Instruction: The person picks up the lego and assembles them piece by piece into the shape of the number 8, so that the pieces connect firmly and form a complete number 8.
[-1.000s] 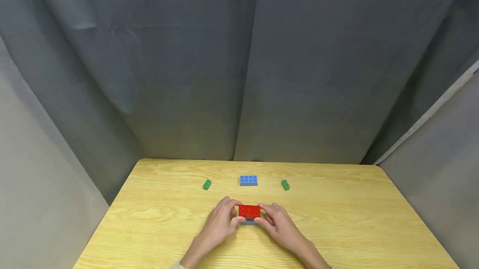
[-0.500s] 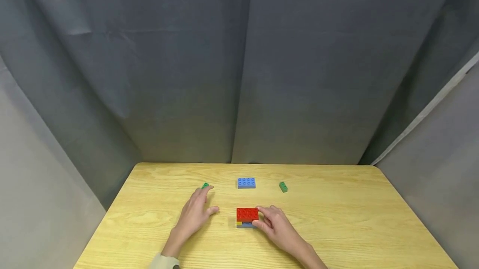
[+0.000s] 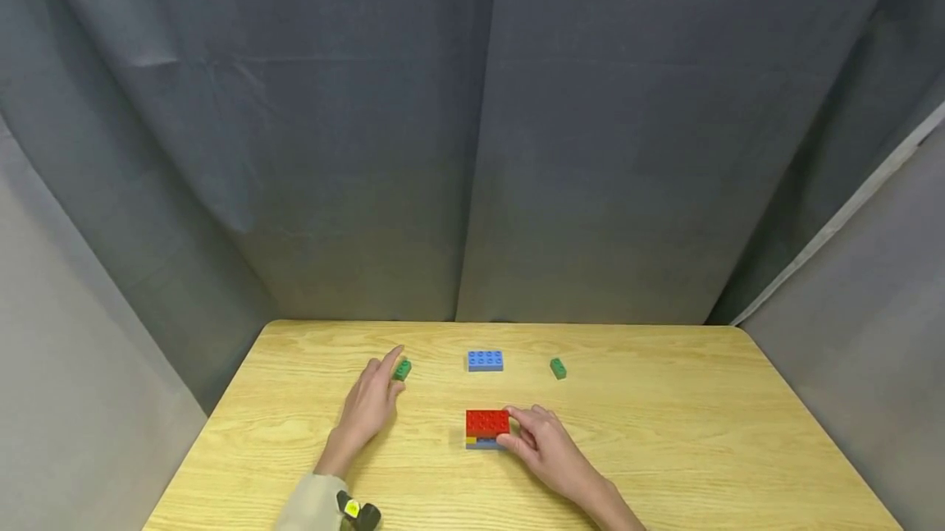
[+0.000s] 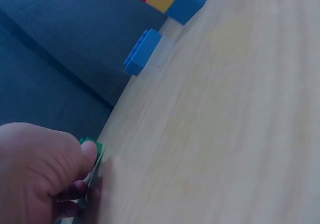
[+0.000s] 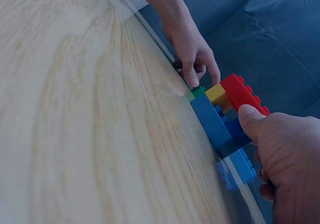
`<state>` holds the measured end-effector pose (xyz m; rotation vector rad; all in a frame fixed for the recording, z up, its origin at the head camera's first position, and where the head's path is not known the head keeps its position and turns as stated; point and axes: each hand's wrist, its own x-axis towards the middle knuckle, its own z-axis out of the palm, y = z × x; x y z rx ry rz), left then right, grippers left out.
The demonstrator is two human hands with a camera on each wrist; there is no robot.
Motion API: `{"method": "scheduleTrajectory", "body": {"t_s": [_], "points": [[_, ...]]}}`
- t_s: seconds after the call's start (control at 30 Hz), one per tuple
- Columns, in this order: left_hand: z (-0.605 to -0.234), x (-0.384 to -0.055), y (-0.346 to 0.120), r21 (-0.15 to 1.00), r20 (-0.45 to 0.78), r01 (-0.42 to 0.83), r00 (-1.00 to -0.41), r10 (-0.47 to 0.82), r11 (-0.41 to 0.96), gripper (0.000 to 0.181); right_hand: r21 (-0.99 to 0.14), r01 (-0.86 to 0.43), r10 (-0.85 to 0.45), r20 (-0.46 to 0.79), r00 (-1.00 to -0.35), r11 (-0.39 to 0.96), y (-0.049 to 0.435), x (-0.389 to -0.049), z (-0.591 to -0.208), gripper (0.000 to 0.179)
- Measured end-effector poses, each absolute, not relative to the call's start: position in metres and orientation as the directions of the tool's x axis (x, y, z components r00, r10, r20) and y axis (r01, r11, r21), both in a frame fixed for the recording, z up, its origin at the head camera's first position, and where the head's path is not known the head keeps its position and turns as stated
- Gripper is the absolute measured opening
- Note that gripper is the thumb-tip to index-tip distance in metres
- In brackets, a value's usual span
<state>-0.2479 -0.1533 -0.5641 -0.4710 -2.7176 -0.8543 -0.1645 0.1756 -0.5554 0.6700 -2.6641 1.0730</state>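
Observation:
A stack of toy building bricks stands on the table, with a red brick [image 3: 487, 423] on top, a yellow brick [image 5: 219, 97] under its left end and a long blue brick [image 5: 210, 120] at the bottom. Darker blue shows between them, near the thumb. My right hand [image 3: 552, 450] pinches the stack's right end, thumb in front and index finger behind. At the left, my left hand [image 3: 367, 401] is beside a small green brick [image 3: 402, 369], its index finger stretched past it and the thumb on the near side. In the left wrist view the thumb partly covers this green brick [image 4: 98, 147].
A loose blue brick [image 3: 485, 361] lies behind the stack, studs up. Another small green brick [image 3: 558, 368] sits to its right. The wooden table [image 3: 701, 416] ends at grey curtains [image 3: 369, 145] at the back and sides.
My left hand has let go of the stack's left side and moved left and away to the small green brick. The right hand stays on the stack.

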Motion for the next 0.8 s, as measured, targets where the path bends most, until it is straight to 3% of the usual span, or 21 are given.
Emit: {"method": "scheduleTrajectory", "body": {"t_s": [0.37, 0.57, 0.8], "points": [[-0.559, -0.25, -0.157, 0.525, 0.243, 0.363, -0.931, 0.273, 0.769, 0.04, -0.607, -0.475, -0.349, 0.322, -0.88, 0.637, 0.174, -0.165, -0.553, 0.051], [-0.555, -0.242, -0.155, 0.583, 0.184, 0.333, -0.943, 0.278, 0.741, 0.042, -0.609, -0.49, -0.357, 0.336, -0.872, 0.624, 0.176, -0.167, -0.55, 0.048], [-0.559, -0.232, -0.153, 0.583, 0.225, 0.347, -0.938, 0.264, 0.734, 0.042, -0.617, -0.493, -0.364, 0.334, -0.87, 0.613, 0.175, -0.168, -0.551, 0.049]]}}
